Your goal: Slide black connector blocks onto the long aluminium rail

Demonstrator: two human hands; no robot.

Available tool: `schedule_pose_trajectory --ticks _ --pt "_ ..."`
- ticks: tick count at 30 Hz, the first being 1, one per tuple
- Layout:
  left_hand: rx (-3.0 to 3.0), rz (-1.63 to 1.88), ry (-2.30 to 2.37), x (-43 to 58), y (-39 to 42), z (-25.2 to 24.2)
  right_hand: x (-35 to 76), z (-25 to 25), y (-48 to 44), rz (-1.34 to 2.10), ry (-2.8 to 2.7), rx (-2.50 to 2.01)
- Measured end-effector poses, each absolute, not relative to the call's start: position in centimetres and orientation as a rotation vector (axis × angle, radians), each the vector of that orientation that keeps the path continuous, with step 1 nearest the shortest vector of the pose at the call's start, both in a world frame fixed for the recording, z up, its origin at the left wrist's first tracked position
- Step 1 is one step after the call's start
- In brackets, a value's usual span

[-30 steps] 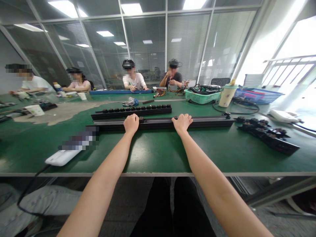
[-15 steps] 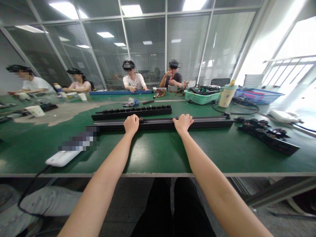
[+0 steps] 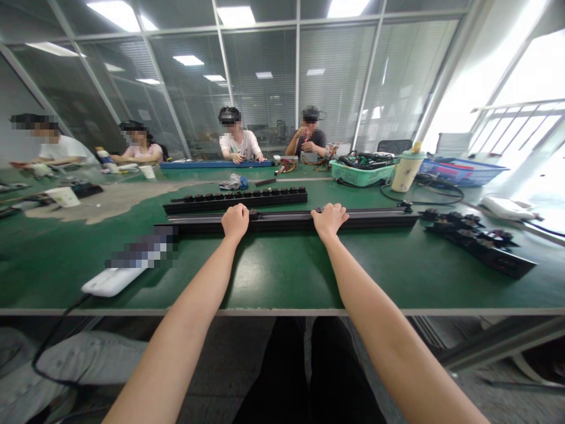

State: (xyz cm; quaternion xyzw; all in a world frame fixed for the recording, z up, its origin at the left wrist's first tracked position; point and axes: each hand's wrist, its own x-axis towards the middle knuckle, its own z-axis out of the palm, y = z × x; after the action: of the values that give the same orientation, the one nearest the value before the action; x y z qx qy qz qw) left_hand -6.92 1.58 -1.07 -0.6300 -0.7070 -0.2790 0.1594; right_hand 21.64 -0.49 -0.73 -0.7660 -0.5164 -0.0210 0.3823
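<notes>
A long black rail (image 3: 282,222) lies across the green table (image 3: 273,277) in front of me. My left hand (image 3: 235,222) is wrapped round the rail left of its middle, beside a small black round part (image 3: 253,214) on top. My right hand (image 3: 329,220) grips the same rail farther right, its thumb at another small black part (image 3: 319,210). Behind the rail lies a second black bar (image 3: 238,200) with a row of black knobs along it. The fingertips of both hands are hidden behind the rail.
At the left lies a white device (image 3: 110,281) with a cable. Black parts (image 3: 481,238) are at the right. Farther back are a green basket (image 3: 362,174), a cup (image 3: 406,171), a blue basket (image 3: 468,172) and a blue-grey bundle (image 3: 233,182). Several people sit across the table.
My right hand has shifted very slightly to the right along the rail. My left hand and the rail look unmoved.
</notes>
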Motion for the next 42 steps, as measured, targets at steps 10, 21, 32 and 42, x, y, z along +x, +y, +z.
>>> schedule_pose_trajectory --ticks 10,21,32,42 --pt "-1.786 -0.785 -2.003 -6.9 1.6 -1.2 21.9 -1.0 -0.3 -0.006 -1.221 -1.952" --pt "-1.790 -0.774 -2.020 -6.8 1.4 -0.9 21.9 -1.0 -0.2 0.018 -1.199 -1.947" --pt "-1.797 -0.779 -2.042 -6.8 1.2 -0.8 22.4 -1.2 0.1 0.022 -1.147 -1.937" --pt "-1.794 -0.778 -2.036 -6.8 1.4 -0.9 22.7 -1.1 -0.1 0.021 -1.121 -1.947"
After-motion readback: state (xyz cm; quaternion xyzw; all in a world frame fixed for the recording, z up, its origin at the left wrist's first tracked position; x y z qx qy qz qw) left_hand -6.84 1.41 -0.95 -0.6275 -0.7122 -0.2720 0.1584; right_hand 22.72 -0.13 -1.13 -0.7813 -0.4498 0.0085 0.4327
